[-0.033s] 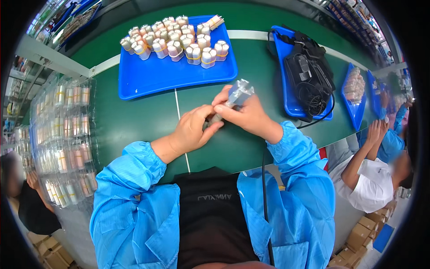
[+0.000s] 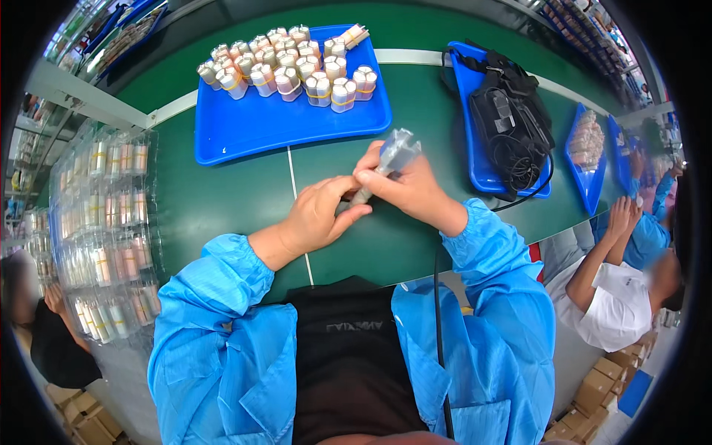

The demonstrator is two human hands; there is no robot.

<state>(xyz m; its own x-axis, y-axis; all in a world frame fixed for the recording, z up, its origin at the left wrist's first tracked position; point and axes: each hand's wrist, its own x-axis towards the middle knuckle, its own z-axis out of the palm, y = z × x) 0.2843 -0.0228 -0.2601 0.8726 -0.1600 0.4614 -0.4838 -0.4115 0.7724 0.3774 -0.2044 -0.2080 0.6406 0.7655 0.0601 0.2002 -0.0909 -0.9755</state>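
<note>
Over the near side of the table, my two hands meet around one small object. My right hand [image 2: 409,185] is closed, thumb and fingers pinching a see-through greyish plastic piece [image 2: 399,150] with a notched, pronged upper end. Below it, a short pale cylinder-like part [image 2: 361,196] shows between the hands; whether it joins the plastic piece I cannot tell. My left hand [image 2: 319,215] curls closed round this lower part, its thumb and fingertips touching it. Beyond them, a blue tray [image 2: 289,132] holds several upright bundles of pale cylinders [image 2: 288,81], some with yellow bands.
Another blue tray [image 2: 469,111] at right carries a black bag [image 2: 512,111] and cables. Stacked clear plastic trays [image 2: 111,200] of similar bundles stand at left. Farther right lies a blue tray of pale pieces [image 2: 587,144]. A person in white [image 2: 608,297] sits at right, another person in black at left.
The see-through plastic piece has turned slightly in my right hand. Both hands keep nearly the same place.
</note>
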